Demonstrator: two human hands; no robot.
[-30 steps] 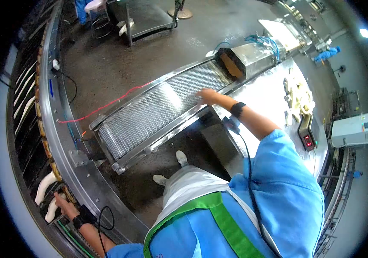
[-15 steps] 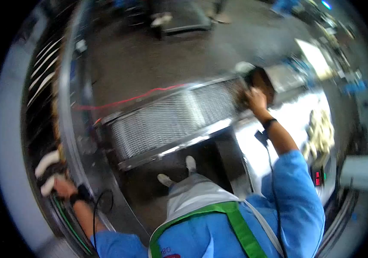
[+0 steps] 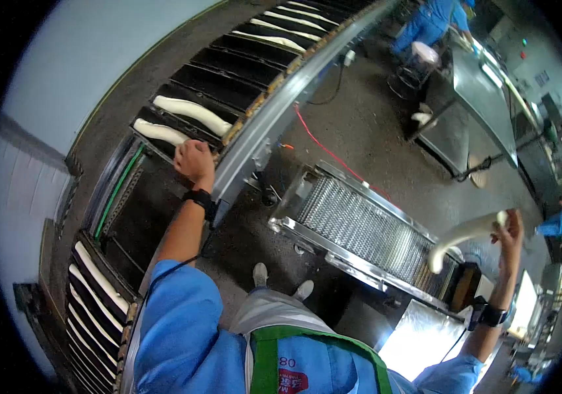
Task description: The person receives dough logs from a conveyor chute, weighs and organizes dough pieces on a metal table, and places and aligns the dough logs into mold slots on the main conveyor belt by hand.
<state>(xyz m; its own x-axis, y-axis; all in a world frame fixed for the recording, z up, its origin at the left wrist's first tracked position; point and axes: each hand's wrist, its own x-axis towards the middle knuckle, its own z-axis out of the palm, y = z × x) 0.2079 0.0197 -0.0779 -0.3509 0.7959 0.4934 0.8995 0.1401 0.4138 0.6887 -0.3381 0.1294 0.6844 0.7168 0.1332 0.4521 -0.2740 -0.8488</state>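
By the far end of the silver metal-mesh conveyor (image 3: 360,213): a long, curved, cream-white dough strip (image 3: 459,232), my right grip (image 3: 507,231) closed around one end, its long axis running off to my left.
Left grip (image 3: 195,161): nearer the black slotted trays (image 3: 225,84), fingers curled at a second dough strip (image 3: 159,132); whether closed on it, I cannot tell.
Trays: pale strips lying lengthwise in slots.
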